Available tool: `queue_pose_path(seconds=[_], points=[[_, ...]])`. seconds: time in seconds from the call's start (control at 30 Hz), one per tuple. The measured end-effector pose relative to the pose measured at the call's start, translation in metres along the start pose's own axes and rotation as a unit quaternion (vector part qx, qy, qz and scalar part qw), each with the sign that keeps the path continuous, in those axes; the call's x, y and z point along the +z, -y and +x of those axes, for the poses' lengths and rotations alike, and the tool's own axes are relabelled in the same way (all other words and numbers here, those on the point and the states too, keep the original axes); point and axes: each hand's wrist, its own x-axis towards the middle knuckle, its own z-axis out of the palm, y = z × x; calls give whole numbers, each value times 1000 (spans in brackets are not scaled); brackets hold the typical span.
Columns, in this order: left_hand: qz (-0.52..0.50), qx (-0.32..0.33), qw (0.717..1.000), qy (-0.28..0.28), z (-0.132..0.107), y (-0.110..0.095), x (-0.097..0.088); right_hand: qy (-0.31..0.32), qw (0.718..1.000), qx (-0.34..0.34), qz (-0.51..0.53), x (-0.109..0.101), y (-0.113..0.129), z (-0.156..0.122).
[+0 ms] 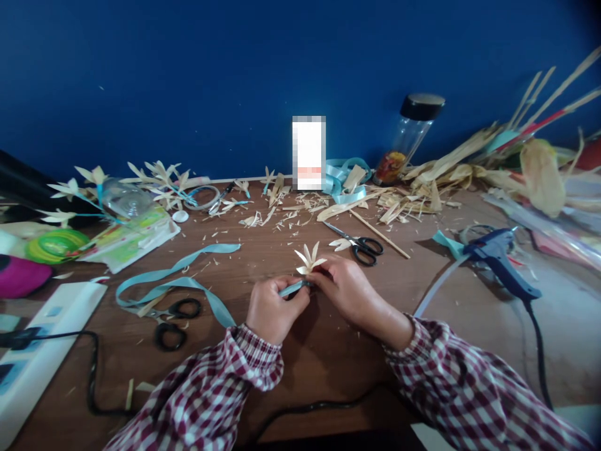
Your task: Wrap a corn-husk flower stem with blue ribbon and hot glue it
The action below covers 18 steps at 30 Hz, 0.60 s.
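Note:
My left hand (275,308) is closed in a pinch on a light blue ribbon (290,289), its short visible length lying toward the flower's base. Fingers pressed together, my right hand (350,291) grips a cream corn-husk flower (310,259) just below its petals. The flower points up and away from me; its stem is mostly hidden by my fingers. More blue ribbon (173,283) loops across the table to the left and runs behind my left wrist. I cannot tell if it is the same piece. Black-handled scissors (171,319) lie partly under that loop.
Another pair of scissors (365,249) and a thin stick (380,235) lie beyond my right hand. A blue glue gun (504,260) rests at the right, its cord trailing toward me. A power strip (56,351) sits at the left. Husk scraps (282,200) and a jar (406,141) line the wall.

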Motion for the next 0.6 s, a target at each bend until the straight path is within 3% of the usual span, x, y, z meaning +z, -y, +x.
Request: queue_pose_path(seconds=[0.3, 0.6], points=[[15, -11, 1000, 4, -1, 1, 0, -7, 1000, 5, -22, 0, 1, -1], [17, -11, 1000, -12, -3, 2, 2, -3, 998, 61, -13, -2, 5, 1]])
